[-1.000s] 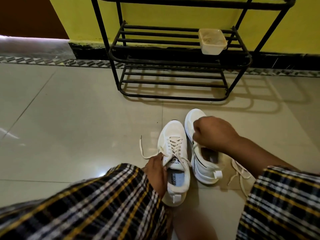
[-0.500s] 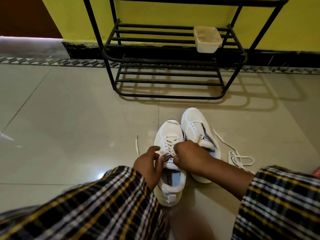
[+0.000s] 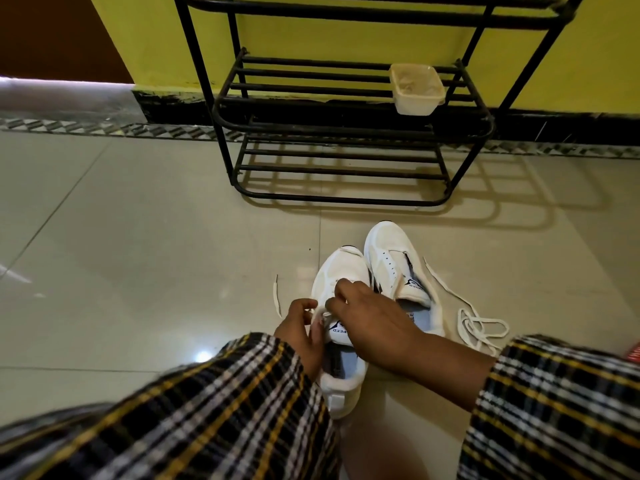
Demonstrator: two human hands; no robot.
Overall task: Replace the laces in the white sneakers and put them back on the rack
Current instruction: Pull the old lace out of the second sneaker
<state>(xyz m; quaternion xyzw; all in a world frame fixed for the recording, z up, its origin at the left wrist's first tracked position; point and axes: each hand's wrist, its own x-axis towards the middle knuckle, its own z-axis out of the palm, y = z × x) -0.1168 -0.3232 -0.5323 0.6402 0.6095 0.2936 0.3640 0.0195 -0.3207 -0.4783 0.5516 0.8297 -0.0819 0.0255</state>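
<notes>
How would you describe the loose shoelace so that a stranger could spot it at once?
Start at the black rack against the yellow wall, then drop to the two white sneakers on the floor. Right of the far sneaker, the loose lace lies coiled on the tiles, threaded through nothing.

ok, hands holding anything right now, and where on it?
Both hands, left and right, pinch the lace of the left sneaker near its tongue.

Left grip and right grip close together — fingers curled, pinching — plaid-sleeved forearms angled inward.
</notes>
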